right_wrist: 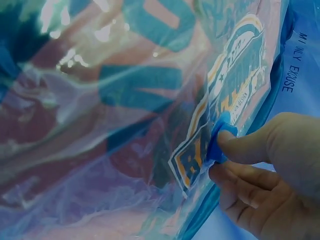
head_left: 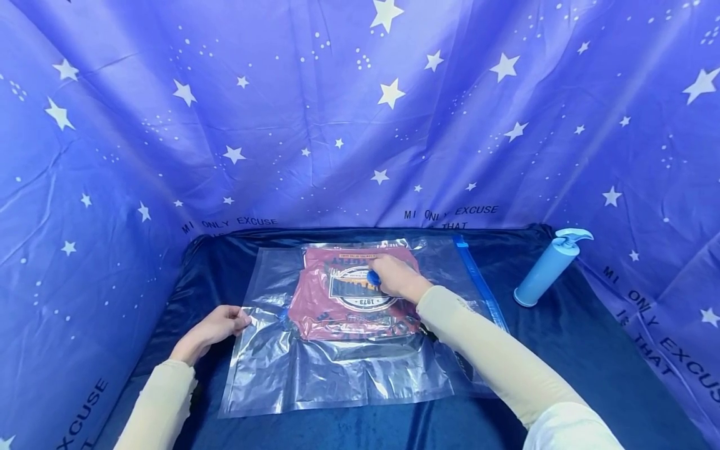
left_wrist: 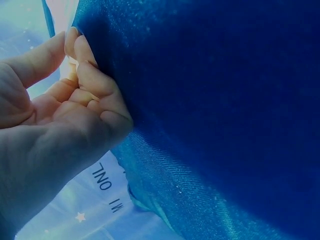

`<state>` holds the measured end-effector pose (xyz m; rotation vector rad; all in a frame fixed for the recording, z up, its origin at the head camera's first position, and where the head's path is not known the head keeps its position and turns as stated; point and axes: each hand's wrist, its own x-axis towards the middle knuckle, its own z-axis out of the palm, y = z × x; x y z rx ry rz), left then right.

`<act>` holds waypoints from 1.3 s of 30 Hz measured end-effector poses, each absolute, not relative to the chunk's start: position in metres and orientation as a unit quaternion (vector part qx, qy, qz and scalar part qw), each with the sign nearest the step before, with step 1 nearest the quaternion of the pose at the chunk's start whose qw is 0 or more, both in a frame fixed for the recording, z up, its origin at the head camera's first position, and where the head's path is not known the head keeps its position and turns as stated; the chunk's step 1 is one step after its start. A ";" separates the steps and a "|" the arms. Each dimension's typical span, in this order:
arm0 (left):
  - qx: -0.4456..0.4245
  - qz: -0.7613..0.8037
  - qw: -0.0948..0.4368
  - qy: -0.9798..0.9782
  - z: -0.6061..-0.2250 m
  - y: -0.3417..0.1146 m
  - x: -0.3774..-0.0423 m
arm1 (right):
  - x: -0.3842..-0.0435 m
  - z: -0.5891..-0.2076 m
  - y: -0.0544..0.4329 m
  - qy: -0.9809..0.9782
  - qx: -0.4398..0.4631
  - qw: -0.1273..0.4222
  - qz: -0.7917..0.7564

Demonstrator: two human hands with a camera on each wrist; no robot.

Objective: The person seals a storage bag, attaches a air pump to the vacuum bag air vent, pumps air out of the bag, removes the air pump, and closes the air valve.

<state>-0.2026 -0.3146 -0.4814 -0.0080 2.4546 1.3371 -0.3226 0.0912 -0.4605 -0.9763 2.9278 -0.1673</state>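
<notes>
A clear plastic storage bag (head_left: pixel 360 381) lies flat, with a folded dark-pink printed garment (head_left: pixel 315 294) inside. Between thumb and fingers, my right hand (head_left: pixel 396 278) pinches a small blue valve cap (right_wrist: pixel 216 145) on the bag's upper face, over the garment's round print. At the bag's left edge, my left hand (head_left: pixel 216 325) pinches the plastic between thumb and fingertips. The left wrist view shows that thumb (left_wrist: pixel 47 57) against the fingers, with a thin sheet of plastic between them. A blue zip strip (head_left: pixel 478 281) runs along the bag's right side, partly hidden by my right forearm.
A light-blue hand pump (head_left: pixel 548 269) stands tilted to the right of the bag, handle up. Dark blue cloth (head_left: pixel 590 369) covers the table. Purple-blue star-printed curtains (head_left: pixel 315 125) hang at the back and both sides.
</notes>
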 end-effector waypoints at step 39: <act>-0.002 0.472 0.170 0.865 -0.483 -0.315 -0.205 | -0.323 -0.466 0.096 0.965 -0.247 0.024 -0.086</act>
